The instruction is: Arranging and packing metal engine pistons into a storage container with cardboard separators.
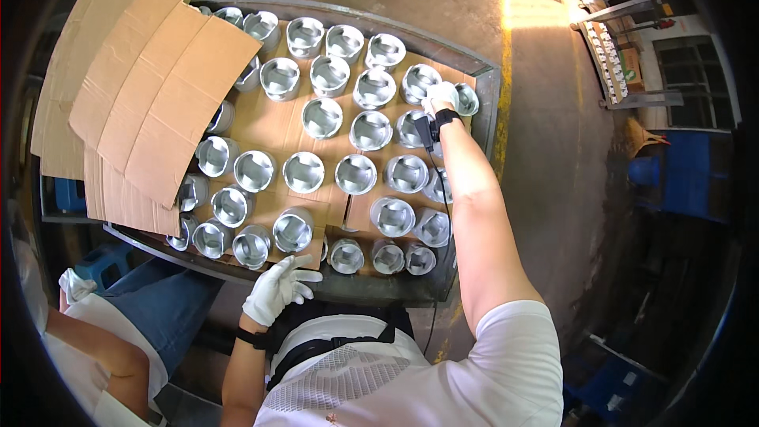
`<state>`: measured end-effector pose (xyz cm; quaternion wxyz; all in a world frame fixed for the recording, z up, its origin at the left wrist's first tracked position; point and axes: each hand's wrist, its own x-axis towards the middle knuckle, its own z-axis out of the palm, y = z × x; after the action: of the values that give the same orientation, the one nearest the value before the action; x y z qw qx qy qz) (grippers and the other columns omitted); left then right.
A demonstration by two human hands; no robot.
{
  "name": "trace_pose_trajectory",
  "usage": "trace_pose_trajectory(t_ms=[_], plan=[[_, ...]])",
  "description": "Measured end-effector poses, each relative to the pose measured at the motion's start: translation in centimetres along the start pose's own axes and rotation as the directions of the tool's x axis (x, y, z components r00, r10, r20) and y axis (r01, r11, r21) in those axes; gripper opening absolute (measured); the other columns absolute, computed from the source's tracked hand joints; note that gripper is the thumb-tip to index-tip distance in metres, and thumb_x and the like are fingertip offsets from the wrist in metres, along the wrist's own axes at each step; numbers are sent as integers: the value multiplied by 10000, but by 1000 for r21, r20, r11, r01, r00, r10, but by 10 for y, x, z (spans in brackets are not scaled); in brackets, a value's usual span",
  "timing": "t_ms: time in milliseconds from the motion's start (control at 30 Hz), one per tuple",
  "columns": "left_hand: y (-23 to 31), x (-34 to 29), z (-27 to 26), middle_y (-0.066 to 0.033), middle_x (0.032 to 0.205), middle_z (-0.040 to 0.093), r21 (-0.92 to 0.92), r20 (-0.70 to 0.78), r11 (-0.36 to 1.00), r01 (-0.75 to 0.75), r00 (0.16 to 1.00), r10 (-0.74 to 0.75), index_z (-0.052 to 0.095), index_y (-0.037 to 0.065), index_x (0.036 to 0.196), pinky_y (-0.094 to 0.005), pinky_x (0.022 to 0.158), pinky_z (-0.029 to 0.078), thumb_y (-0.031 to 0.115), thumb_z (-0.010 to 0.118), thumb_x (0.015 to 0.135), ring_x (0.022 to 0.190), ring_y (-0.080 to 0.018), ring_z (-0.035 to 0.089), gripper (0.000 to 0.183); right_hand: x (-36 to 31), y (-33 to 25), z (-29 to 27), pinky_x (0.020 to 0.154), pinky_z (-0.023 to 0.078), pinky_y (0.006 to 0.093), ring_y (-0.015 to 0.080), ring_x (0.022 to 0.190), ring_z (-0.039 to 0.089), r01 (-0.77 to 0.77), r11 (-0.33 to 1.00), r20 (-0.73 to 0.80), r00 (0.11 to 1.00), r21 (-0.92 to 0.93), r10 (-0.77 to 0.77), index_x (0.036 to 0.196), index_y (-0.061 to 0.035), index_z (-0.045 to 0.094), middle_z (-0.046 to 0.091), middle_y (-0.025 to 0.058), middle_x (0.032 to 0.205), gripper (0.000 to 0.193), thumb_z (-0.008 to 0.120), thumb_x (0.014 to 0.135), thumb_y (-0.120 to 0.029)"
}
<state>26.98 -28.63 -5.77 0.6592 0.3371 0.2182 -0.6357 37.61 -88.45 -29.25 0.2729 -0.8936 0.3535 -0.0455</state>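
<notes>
Many silver metal pistons stand in loose rows on a cardboard sheet in a dark metal-edged bin. At the far right corner, my right hand, in a white glove, is curled against the rim of a piston; its fingertips are partly hidden. My left hand, also gloved in white, hovers by the bin's front edge with its fingers spread and nothing in them. Nearest to it are a piston and another piston. A black strap with a small device sits on my right wrist.
Bent cardboard sheets cover the bin's left side and some pistons. The bin's metal rim borders the right. A co-worker's gloved hand is at lower left, near a blue stool. A loaded rack stands far right.
</notes>
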Motion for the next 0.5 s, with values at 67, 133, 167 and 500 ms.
trace_pose_trajectory(t_ms=[67,133,167,500], plan=[[-1,-7,2,-254,1063,644,-20,-76,999,-33,997,32,451,-21,1333,-298,537,552,403,390,999,709,-284,672,543,3,6,17,358,428,409,285,445,593,83,994,-49,995,-75,-87,659,-13,623,573,170,537,215,517,839,-61],[-3,-7,-2,-228,1069,646,0,-71,1000,-31,997,31,451,-1,1343,-295,565,539,413,404,996,725,-266,668,543,-3,18,11,370,442,411,280,501,611,258,929,101,966,-266,-239,752,-28,638,587,151,608,151,539,854,-80],[4,4,-7,-213,1082,643,53,30,999,-8,1000,7,445,13,1356,-285,580,529,430,416,993,739,-249,663,553,8,64,-31,374,448,407,274,516,614,324,902,9,942,-285,-335,803,-32,642,596,137,643,123,557,860,-100],[-8,19,12,-190,1103,649,189,-82,976,-110,988,127,466,24,1348,-274,611,525,419,452,983,756,-203,657,539,-228,-76,-180,565,468,249,101,664,601,-217,856,421,907,469,-1,1045,-43,662,646,35,880,241,610,913,-238]])
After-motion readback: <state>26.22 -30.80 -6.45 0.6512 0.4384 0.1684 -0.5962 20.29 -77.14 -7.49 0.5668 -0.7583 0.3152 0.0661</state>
